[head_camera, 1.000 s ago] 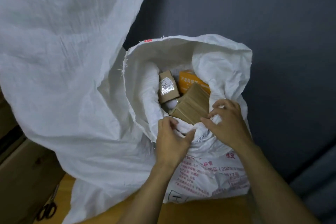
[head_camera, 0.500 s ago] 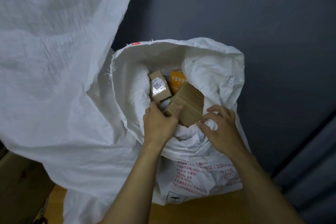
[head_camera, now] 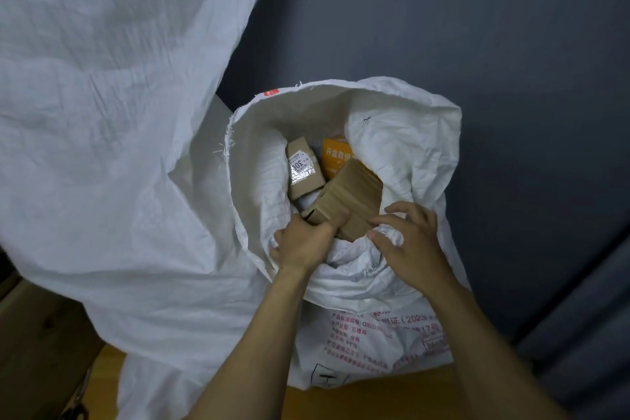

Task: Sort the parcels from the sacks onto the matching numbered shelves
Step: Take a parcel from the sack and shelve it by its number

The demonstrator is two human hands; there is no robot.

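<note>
Grey wall behind; left hand fingers grip a half-buried box, right hand pinches sack rim.

I can read print in three places. On the small brown carton inside the open woven sack, a white shipping label carries large digits turned sideways. I read "30" and then a third character I can't settle. The label's finer lines are too small for me.

The orange box beside it shows white Chinese characters, "开盒有惊", cut off at its right edge.

The sack's front bears rows of red Chinese print. I make out "(2023" and "17"; the rest is blurred. A small red tag at the sack's rim is unreadable from here.
</note>
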